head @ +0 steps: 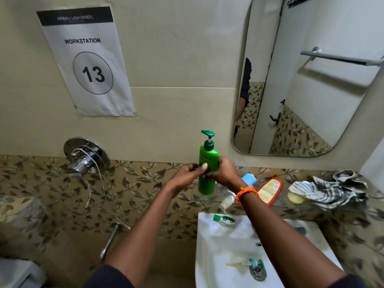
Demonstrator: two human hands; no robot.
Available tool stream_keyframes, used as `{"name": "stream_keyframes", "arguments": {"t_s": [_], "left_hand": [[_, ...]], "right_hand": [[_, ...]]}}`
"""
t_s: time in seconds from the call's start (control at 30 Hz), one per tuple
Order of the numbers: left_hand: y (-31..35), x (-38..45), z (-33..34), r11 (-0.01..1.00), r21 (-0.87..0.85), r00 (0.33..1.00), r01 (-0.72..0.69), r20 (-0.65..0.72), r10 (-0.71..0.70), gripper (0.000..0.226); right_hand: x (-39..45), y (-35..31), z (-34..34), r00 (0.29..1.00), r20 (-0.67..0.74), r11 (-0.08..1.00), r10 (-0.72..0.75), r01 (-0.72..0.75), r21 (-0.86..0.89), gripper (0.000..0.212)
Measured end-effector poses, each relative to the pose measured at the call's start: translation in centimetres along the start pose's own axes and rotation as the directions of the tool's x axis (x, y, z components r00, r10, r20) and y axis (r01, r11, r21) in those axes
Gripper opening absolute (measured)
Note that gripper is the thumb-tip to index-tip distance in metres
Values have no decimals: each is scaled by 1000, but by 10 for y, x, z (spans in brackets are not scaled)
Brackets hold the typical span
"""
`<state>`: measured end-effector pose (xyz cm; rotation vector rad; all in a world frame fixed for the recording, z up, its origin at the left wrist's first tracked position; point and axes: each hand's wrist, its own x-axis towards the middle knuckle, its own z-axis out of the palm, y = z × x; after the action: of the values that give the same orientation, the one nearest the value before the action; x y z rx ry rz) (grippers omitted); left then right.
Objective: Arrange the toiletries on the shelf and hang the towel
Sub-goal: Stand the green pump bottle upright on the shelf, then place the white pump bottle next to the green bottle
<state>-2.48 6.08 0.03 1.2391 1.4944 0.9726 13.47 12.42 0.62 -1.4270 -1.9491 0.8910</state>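
Toiletries lie near me in the white ceramic sink [209, 252]: a small clear bottle with a green cap [225, 220]. Beyond, my left hand [188, 176] and right hand [223, 173] both clasp the upright green plastic pump bottle [208, 161] over the glass shelf [279, 201], where an orange bottle [270, 191] and a striped towel [330, 189] lie.

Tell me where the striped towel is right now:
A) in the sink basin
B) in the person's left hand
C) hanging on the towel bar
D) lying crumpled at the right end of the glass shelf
D: the striped towel lies bunched on the glass shelf, while both hands hold the green pump bottle.
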Motion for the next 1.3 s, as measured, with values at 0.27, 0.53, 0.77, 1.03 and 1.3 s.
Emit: {"name": "stream_keyframes", "arguments": {"t_s": [0.27, 0.53, 0.77, 1.03, 1.3], "left_hand": [[-59, -13, 41, 991, -101, 806, -89, -592, 13, 62], [-63, -29, 97, 968, -110, 680, -225, -730, 75, 7], [-27, -15, 135, 921, 287, 862, -263, -359, 358, 44], [-10, 10, 159, 907, 375, 860, -191, -382, 339, 46], [-39, -6, 174, 926, 322, 808, -198, -481, 340, 59]], "right_hand": [[-37, 50, -41, 927, 375, 747, -14, 259, -612, 82], [-51, 66, -21, 933, 218, 730, -288, 361, -581, 27], [-30, 43, -79, 952, -272, 990, -139, 133, -39, 23], [-33, 54, -89, 987, -154, 999, -51, 52, 4, 63], [-81, 136, -118, 955, 261, 681, -137, 283, -675, 75]]}}
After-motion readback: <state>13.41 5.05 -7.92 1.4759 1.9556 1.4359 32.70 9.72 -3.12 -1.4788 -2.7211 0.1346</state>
